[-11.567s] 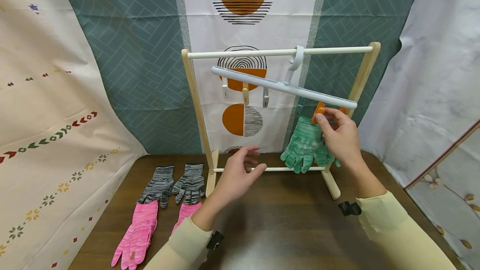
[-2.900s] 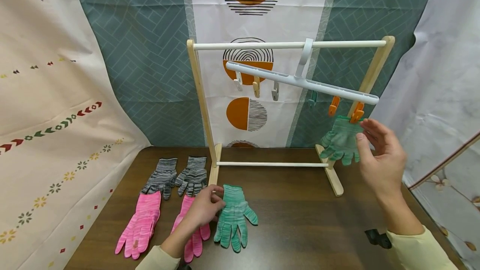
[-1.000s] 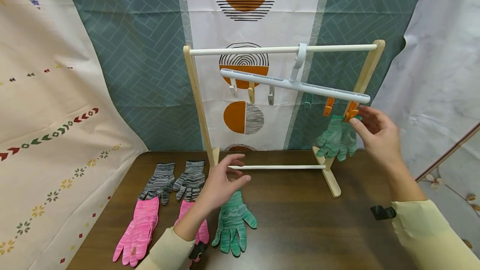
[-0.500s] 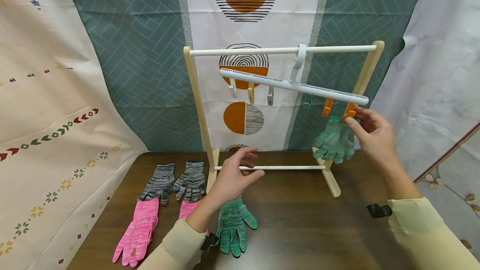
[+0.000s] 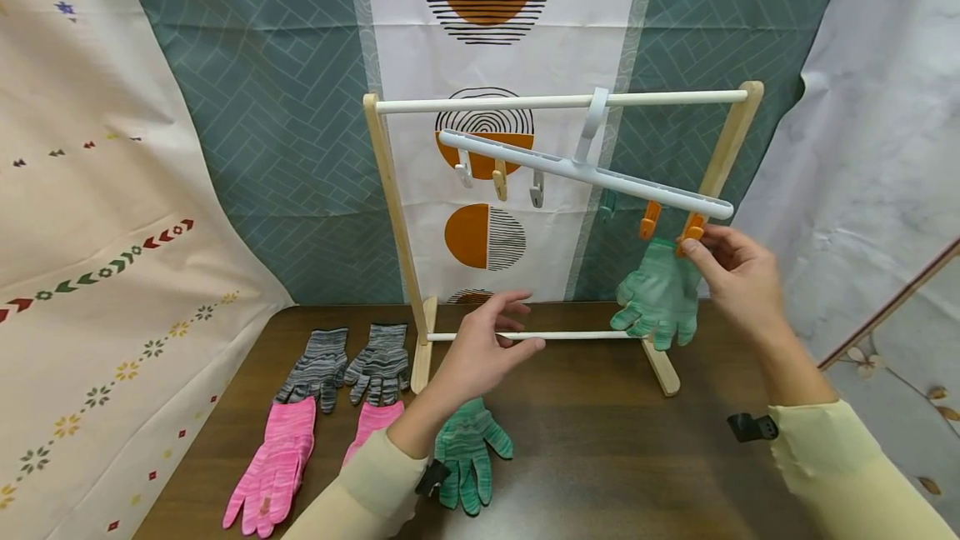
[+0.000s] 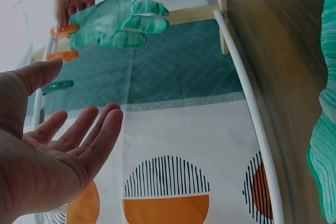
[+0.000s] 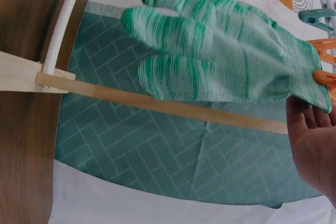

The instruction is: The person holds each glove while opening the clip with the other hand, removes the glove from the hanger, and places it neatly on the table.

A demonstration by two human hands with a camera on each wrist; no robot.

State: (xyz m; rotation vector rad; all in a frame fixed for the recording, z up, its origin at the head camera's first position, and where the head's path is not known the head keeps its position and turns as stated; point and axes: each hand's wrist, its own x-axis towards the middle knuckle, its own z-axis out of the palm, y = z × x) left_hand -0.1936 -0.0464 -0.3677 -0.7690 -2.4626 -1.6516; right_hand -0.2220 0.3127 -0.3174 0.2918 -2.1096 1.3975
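My right hand [image 5: 742, 282] pinches the outermost orange clothespin [image 5: 692, 230] at the low end of the pale hanger [image 5: 585, 172]. Clipped below it hangs a green striped glove [image 5: 660, 294], fingers down. In the right wrist view, fingers [image 7: 310, 124] reach behind the cuff of that glove [image 7: 226, 51]; the thumb is hidden there. My left hand [image 5: 483, 348] hovers, relaxed and holding nothing, in front of the rack's lower rod. Partly covered by the left forearm, a second green glove [image 5: 468, 452] lies on the table.
A wooden rack [image 5: 393, 215] carries the tilted hanger. Several other clothespins dangle from it, among them a second orange one [image 5: 649, 221] and a teal one [image 5: 607, 206]. Two grey gloves [image 5: 315, 369] and pink gloves [image 5: 273, 465] lie on the table's left.
Earlier, both green gloves were at the hanger; one now lies on the table. Since then the right hand has taken the outer clothespin and drawn slightly left and down. The left hand has risen rightward.
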